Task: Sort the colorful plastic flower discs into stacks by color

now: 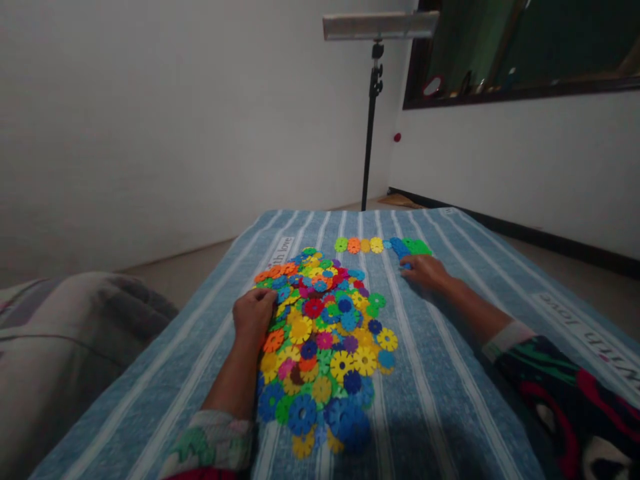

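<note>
A big heap of colourful plastic snowflake discs point(325, 320) lies spread over the striped cloth. At its left edge my left hand point(254, 312) rests with curled fingers pressed together; whatever is in them, if anything, is hidden. Over on the right, my right hand point(426, 272) pinches a small blue snowflake disc point(407, 267) close above the cloth. Just beyond that hand runs a row of sorted discs: a lime one point(341, 245), an orange one point(354, 245), yellow ones point(376, 245), blue ones point(399, 247) and green ones point(417, 247).
The blue-and-white striped cloth point(200, 373) covers the table. A black stand point(370, 133) with a light panel point(380, 27) rises behind the far edge. To the left is a pale, fabric-covered seat or bedding point(65, 353). White walls and a dark window point(525, 47) surround the corner.
</note>
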Demonstrator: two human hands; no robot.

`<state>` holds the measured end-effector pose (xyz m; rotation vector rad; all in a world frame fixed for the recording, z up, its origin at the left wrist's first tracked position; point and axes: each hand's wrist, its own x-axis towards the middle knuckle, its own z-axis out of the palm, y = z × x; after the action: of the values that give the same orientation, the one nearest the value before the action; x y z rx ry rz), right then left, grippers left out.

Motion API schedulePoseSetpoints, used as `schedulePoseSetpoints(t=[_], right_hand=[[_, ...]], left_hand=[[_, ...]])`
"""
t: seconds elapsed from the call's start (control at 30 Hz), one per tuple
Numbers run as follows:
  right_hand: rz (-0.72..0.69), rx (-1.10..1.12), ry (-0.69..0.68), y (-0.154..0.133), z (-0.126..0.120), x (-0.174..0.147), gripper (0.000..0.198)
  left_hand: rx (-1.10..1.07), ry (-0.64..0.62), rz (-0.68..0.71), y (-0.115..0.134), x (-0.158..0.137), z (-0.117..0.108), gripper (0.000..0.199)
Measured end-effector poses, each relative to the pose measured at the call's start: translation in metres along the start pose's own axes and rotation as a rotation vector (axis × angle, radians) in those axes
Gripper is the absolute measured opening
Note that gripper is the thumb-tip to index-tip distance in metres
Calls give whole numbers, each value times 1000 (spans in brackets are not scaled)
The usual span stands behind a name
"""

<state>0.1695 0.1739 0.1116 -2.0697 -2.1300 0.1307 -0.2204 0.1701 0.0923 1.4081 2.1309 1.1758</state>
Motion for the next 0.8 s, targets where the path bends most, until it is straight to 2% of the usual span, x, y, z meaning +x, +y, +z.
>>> schedulePoseSetpoints(t=[0.1,0.2,0.27,0.4,0.53,0.8], right_hand=[[-149,177,-58,-33,1,-37,30],[-361,449,-225,-70,2,-85,22],[-452,521,-311,-93,1,-115,20],[-575,337,-415,-124,-3,-153,29],[-603,134,-472,-137,-3,-166,46],[-614,87,-484,-136,2,-168,35]], left_hand=[[-21,-8,0,-1,-1,2,27],[-58,-18,4,-5,0,6,30],[-67,-17,10,-8,0,8,31],[-60,-11,17,-9,1,10,31],[-56,-12,26,-8,1,9,32],[-37,-2,25,-6,0,10,29]])
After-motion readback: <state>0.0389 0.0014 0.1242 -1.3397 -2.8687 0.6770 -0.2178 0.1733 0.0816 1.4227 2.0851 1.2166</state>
